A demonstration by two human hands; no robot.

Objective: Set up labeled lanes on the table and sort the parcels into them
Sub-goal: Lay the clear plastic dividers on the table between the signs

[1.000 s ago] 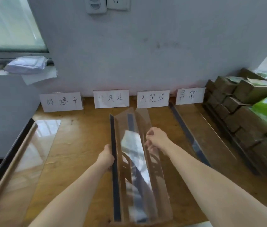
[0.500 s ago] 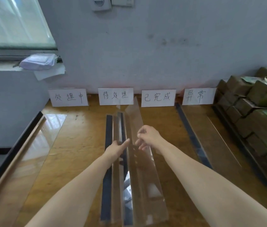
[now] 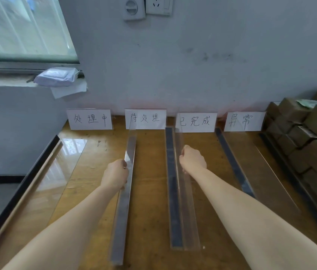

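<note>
- Lower centre: the left hand (image 3: 115, 175) gripped the left-centre divider (image 3: 122, 221), a long clear strip. Its fingers were curled round the strip's raised edge about midway along.
- Centre: the right hand (image 3: 192, 158) held the centre divider (image 3: 174, 211), a clear angle strip with a dark base, which lay on the wooden table (image 3: 149, 191). The fingers were curled about its upright clear wall; the fingertips were hidden.
- The two held dividers ran side by side from the lower edge toward the wall, well apart, with bare wood between them.
- Right of centre: the right divider (image 3: 237, 172) lay flat, parallel to the others.
- Left edge: the far-left divider (image 3: 42, 182), a wider clear sheet with a black border, lay along the table's side.
- Right edge: stacked brown parcels (image 3: 299, 133) stood beside the right divider.
- Rear of the table: four white labels leaned against the wall in a row, namely the first label (image 3: 89, 119), second label (image 3: 145, 118), third label (image 3: 195, 122) and fourth label (image 3: 244, 121).
- Upper left: a white packet (image 3: 56, 76) rested on the sill beneath the window (image 3: 21, 26).
</note>
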